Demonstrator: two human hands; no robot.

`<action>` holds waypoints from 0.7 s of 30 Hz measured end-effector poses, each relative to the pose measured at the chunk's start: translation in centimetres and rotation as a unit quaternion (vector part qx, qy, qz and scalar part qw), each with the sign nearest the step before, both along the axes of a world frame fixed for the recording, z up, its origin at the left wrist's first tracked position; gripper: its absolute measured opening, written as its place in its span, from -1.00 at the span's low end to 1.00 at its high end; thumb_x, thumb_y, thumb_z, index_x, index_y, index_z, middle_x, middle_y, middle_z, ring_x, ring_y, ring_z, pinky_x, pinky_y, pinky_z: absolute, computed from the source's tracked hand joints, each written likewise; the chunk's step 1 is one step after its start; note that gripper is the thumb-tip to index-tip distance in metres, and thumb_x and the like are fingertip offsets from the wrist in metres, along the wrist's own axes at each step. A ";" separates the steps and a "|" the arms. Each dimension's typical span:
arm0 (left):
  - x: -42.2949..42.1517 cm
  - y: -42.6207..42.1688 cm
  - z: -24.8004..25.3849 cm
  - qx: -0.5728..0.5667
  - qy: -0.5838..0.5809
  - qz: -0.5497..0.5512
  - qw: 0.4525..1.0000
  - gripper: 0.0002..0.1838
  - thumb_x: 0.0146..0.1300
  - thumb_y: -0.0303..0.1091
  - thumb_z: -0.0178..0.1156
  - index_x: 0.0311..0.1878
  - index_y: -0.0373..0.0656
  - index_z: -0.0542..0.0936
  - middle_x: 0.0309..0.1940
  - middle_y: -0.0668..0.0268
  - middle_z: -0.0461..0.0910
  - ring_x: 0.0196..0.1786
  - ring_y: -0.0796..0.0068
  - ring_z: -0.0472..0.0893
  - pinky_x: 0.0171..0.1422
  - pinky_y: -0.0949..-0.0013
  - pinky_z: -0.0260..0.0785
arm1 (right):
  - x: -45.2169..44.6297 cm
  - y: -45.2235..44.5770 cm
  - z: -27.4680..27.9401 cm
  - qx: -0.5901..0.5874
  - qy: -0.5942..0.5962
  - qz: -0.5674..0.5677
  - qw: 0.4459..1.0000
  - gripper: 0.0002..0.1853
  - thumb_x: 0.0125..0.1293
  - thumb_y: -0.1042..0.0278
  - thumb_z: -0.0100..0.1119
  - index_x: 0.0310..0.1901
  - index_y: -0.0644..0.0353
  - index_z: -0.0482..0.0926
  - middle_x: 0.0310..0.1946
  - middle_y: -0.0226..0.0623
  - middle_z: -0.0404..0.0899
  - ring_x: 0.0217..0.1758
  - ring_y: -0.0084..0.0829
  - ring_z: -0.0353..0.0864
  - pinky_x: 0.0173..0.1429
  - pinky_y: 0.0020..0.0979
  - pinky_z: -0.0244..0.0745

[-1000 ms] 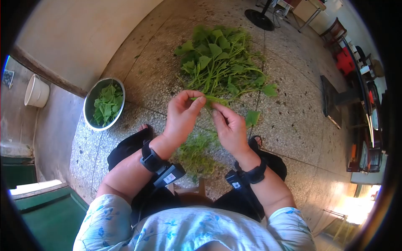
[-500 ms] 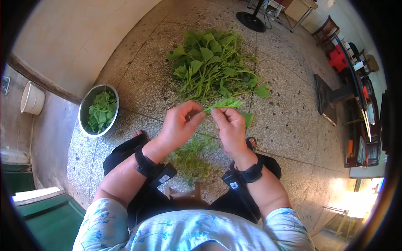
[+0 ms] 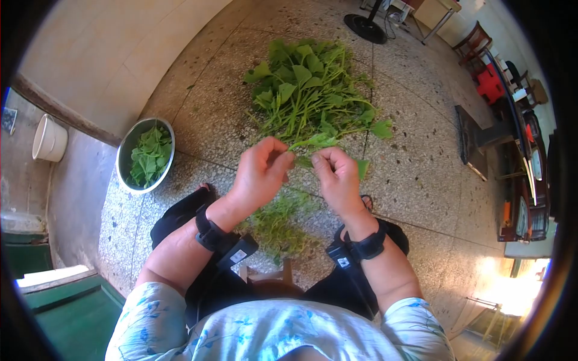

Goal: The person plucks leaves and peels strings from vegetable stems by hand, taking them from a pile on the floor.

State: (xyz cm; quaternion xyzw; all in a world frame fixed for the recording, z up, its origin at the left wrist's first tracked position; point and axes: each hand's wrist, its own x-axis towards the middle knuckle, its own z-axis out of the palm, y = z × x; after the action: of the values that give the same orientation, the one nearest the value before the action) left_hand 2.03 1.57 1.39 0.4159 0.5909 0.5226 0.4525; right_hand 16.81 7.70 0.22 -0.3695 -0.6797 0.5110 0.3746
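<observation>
My left hand (image 3: 263, 169) pinches a green leafy stem (image 3: 316, 141), whose leafy end points right, above the gap between my hands. My right hand (image 3: 338, 178), thumb and finger pressed together, is a little to the right; whatever it holds is too small to make out. Beyond my hands a big heap of leafy greens (image 3: 307, 90) lies on the floor. A loose leaf (image 3: 362, 169) shows behind my right hand. Between my feet is a low pile of thin, pale green strands (image 3: 280, 224). A metal bowl (image 3: 121, 161) with green leaves in it stands at the left.
A white bucket (image 3: 50, 139) stands at the far left near the wall. At the top is a round black stand base (image 3: 365, 28). Chairs, a red object (image 3: 490, 83) and a dark pedestal base (image 3: 471, 142) are at the right. A green door panel (image 3: 78, 316) fills the lower left.
My right hand has come away from the stem and moved slightly right, leaving a gap between my hands. The stem stays in my left hand.
</observation>
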 end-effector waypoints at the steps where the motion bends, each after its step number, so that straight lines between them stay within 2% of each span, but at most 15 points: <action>1: -0.2 0.0 -0.1 -0.001 0.000 0.000 1.000 -0.86 0.22 -0.38 0.06 -0.29 -0.25 0.41 -0.50 0.35 0.53 -0.57 0.72 0.45 -0.56 0.66 0.24 | 0.1 0.1 0.1 -0.004 -0.004 -0.013 1.000 -0.89 0.20 0.44 0.05 -0.39 0.30 0.46 -0.69 -0.58 0.34 -0.65 -0.78 0.21 -0.60 -0.64 0.11; 8: -1.0 -0.1 -0.2 0.000 0.008 -0.018 1.000 -0.85 0.23 -0.34 0.04 -0.28 -0.24 0.42 -0.50 0.36 0.54 -0.58 0.73 0.45 -0.60 0.67 0.21 | 1.1 1.3 -0.3 -0.041 0.016 -0.038 0.998 -0.88 0.20 0.42 0.06 -0.40 0.29 0.48 -0.67 -0.61 0.33 -0.64 -0.79 0.15 -0.59 -0.65 0.05; 11: -1.6 -0.2 -0.3 -0.003 0.006 -0.012 1.000 -0.85 0.23 -0.34 0.04 -0.27 -0.23 0.43 -0.49 0.36 0.54 -0.58 0.73 0.46 -0.59 0.68 0.22 | 1.7 1.9 -0.5 -0.109 0.084 -0.077 0.987 -0.93 0.18 0.40 0.08 -0.39 0.19 0.48 -0.69 -0.65 0.23 -0.71 -0.79 0.08 -0.67 -0.69 -0.06; 14: -2.1 -0.3 -0.6 0.000 0.000 -0.011 1.000 -0.85 0.23 -0.34 0.05 -0.25 -0.23 0.43 -0.48 0.36 0.55 -0.57 0.74 0.46 -0.58 0.68 0.22 | 2.8 2.5 0.3 -0.157 0.107 -0.104 0.976 -0.90 0.18 0.39 0.10 -0.39 0.22 0.51 -0.66 -0.63 0.30 -0.63 -0.79 0.15 -0.61 -0.68 0.02; 18: -2.6 -0.7 -0.5 0.018 -0.006 -0.006 1.000 -0.86 0.22 -0.36 0.06 -0.24 -0.23 0.44 -0.47 0.37 0.54 -0.52 0.73 0.48 -0.54 0.67 0.24 | 3.9 3.6 0.7 -0.110 0.087 -0.163 0.977 -0.90 0.18 0.37 0.11 -0.39 0.21 0.51 -0.67 -0.61 0.30 -0.66 -0.79 0.15 -0.62 -0.68 0.02; 19: -2.7 -0.8 -0.6 0.018 -0.006 -0.007 1.000 -0.86 0.22 -0.36 0.06 -0.24 -0.23 0.44 -0.47 0.37 0.54 -0.52 0.73 0.48 -0.54 0.67 0.24 | 4.3 4.1 0.3 -0.067 0.062 -0.174 0.981 -0.90 0.16 0.38 0.13 -0.40 0.22 0.50 -0.65 -0.58 0.35 -0.63 -0.79 0.21 -0.59 -0.69 0.10; 20: -2.8 -0.8 -0.8 0.039 0.017 -0.008 0.999 -0.87 0.21 -0.38 0.07 -0.25 -0.23 0.44 -0.48 0.39 0.53 -0.51 0.74 0.47 -0.51 0.67 0.24 | 4.9 4.6 -0.2 -0.068 0.062 -0.174 0.980 -0.90 0.16 0.38 0.13 -0.40 0.22 0.50 -0.65 -0.58 0.35 -0.63 -0.79 0.21 -0.59 -0.69 0.10; 21: -2.9 -0.9 -1.0 0.059 0.040 -0.008 0.997 -0.88 0.21 -0.39 0.07 -0.25 -0.23 0.44 -0.49 0.40 0.52 -0.50 0.74 0.46 -0.49 0.66 0.24 | 5.4 4.9 -0.5 -0.003 -0.027 -0.149 0.989 -0.91 0.11 0.39 0.14 -0.38 0.21 0.51 -0.62 -0.51 0.42 -0.61 -0.69 0.30 -0.56 -0.62 0.19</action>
State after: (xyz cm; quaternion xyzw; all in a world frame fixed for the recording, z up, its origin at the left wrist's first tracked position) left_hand -0.92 0.67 0.43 0.4674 0.5730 0.5360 0.4073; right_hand 22.22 12.65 -0.30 -0.4815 -0.6255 0.4416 0.4265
